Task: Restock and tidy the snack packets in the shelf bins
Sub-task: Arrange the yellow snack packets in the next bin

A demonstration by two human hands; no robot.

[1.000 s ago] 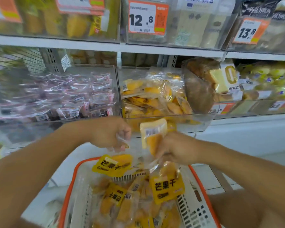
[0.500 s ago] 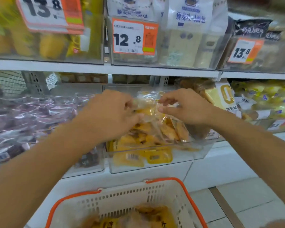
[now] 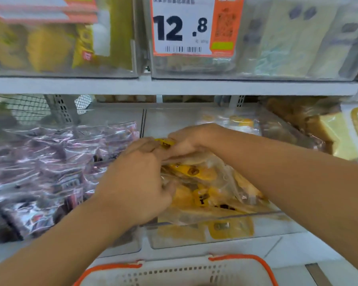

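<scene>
Both hands have moved up from the basket (image 3: 174,271) into the clear middle bin (image 3: 225,230), so new packets are going in. The left hand (image 3: 136,182) and the right hand (image 3: 192,141) are close together, fingers curled on the yellow mango packets (image 3: 196,172) piled in that bin. There are many yellow packets, too blurry to count. The bin beside it holds many purple packets (image 3: 50,166). One price tag (image 3: 192,25) shows above. Two hands, one basket.
</scene>
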